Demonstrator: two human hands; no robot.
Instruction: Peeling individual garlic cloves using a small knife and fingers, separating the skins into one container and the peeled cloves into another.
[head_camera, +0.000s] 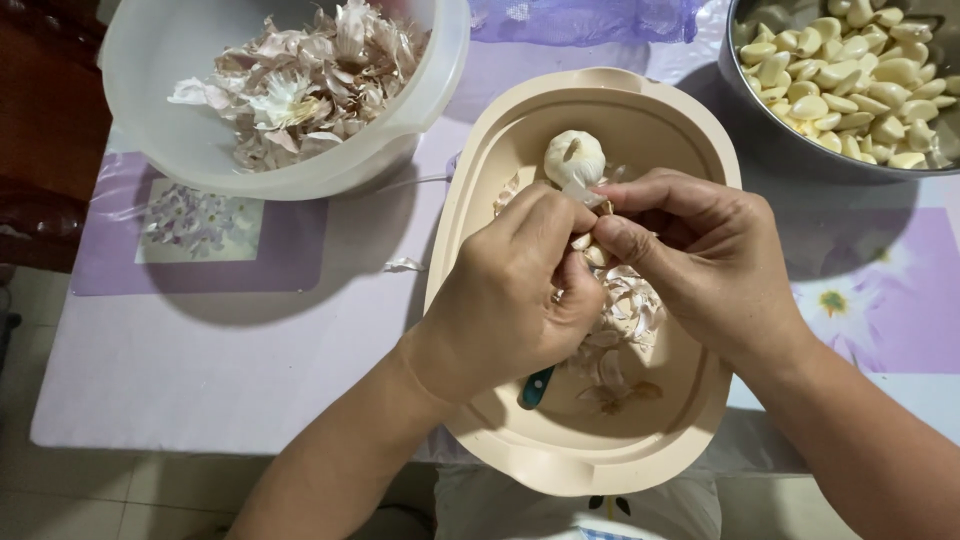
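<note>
Standing at the far left, a translucent white plastic bowl (180, 150) holds a heap of papery garlic skins (300, 85), and a floral lilac tablecloth (250, 350) lies under everything; nearer the middle sits a beige oval tray (700, 400), with loose peelings (630, 310) on its floor and a whole garlic bulb (574, 157) near its far end; above the tray the left hand (515, 295) is curled, its fingers pinched together on a garlic clove (585, 248), while a teal knife handle (536, 386) pokes out beneath its wrist; the right hand (705, 265) meets it, thumb and fingertips closed on the same clove and its skin; at the far right a metal bowl (760, 135) is filled with peeled cloves (850, 70).
</note>
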